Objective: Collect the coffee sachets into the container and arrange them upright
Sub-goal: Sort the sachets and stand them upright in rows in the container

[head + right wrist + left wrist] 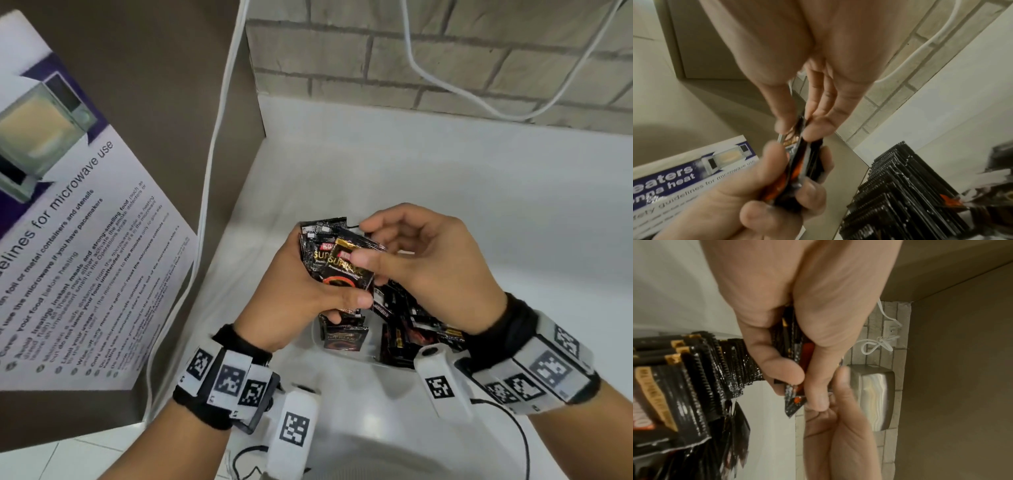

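Left hand (pixel 294 291): gripping a stack of sachets (pixel 329 255), fingers curling round it, above the container (pixel 342 365).
Right hand (pixel 428 263): pinching the front sachet (pixel 346 274) between thumb and fingers.
Container: sitting on the counter (pixel 445 178) near its left edge, holding more sachets.

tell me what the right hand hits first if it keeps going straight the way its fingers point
Most likely the sachets bunched in the left hand: the right hand points left at them, its thumb and fingers already pinching the front one. Just beyond sit the left hand's own fingers, though depth is hard to judge.
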Demonstrator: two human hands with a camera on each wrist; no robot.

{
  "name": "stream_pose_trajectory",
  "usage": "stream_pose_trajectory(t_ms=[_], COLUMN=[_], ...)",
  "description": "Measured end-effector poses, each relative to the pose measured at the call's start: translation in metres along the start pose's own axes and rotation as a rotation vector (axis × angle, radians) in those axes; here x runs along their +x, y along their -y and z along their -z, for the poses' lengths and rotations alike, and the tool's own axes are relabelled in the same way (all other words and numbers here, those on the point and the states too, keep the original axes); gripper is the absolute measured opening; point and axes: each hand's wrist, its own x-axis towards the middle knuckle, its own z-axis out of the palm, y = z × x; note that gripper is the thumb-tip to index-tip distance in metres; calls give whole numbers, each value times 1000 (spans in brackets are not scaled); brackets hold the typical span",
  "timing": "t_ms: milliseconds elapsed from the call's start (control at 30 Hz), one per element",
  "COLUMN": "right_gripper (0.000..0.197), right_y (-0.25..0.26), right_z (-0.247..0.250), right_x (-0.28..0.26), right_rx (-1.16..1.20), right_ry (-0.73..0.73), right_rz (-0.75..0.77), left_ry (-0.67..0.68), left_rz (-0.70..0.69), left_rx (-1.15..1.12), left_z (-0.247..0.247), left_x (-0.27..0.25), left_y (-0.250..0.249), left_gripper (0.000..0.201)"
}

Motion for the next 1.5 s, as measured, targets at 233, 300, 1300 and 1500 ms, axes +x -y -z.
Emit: stream_pose_trajectory(t_ms=[233,300,1300,1500], right_gripper=[27,23,15,16], right_y=[-8,-10,-45,-40], right_z=[3,5,-17,-3], right_x=[-4,-8,-41,-38], right_rx=[-8,-3,-565,-552], right_ry=[-47,-60,247,230], right_rz=[-98,-105,-66,-76], left_ry=[19,16,-165,-87], left_rz=[92,95,171,228], left_rx=[-82,-105,-160,-303], left_z=[11,15,33,34], left_x=[-4,-4,-9,-11], left_y=[-4,-2,0,1], left_gripper=[53,54,56,53])
